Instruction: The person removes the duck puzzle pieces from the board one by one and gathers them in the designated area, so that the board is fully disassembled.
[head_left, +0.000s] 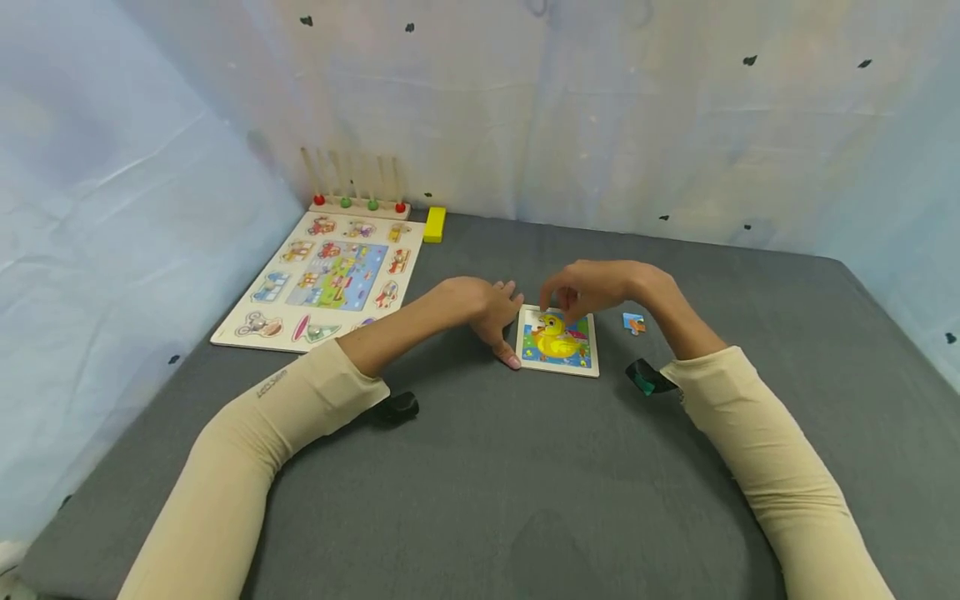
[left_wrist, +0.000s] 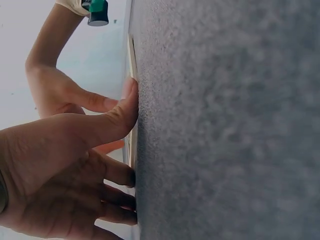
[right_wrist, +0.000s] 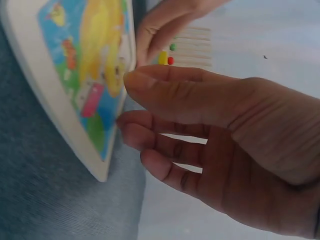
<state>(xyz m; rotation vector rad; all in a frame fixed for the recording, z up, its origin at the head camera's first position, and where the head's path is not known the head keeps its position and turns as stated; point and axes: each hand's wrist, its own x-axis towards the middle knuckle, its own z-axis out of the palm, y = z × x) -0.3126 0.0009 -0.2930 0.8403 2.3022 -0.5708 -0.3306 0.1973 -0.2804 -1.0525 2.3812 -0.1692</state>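
Note:
A small square duck puzzle [head_left: 557, 343] in a pale wooden frame lies flat on the grey table; a pale gap shows at its upper left. Along its left edge rests my left hand [head_left: 495, 317], fingers spread, thumb beside the near-left corner. In the left wrist view, the left thumb [left_wrist: 120, 112] touches the frame's edge. My right hand [head_left: 592, 287] reaches over the puzzle's far side with bent fingers, fingertips close to the picture. The right wrist view shows its thumb [right_wrist: 145, 87] near the frame; whether a piece is under the fingertips is hidden.
One loose puzzle piece [head_left: 633, 323] lies right of the puzzle. At the back left are a large peg puzzle board [head_left: 411, 242], a wooden rod stand with red and green beads [head_left: 360, 206] and a yellow block [head_left: 435, 225]. A pale sheet [head_left: 600, 125] hangs behind the table.

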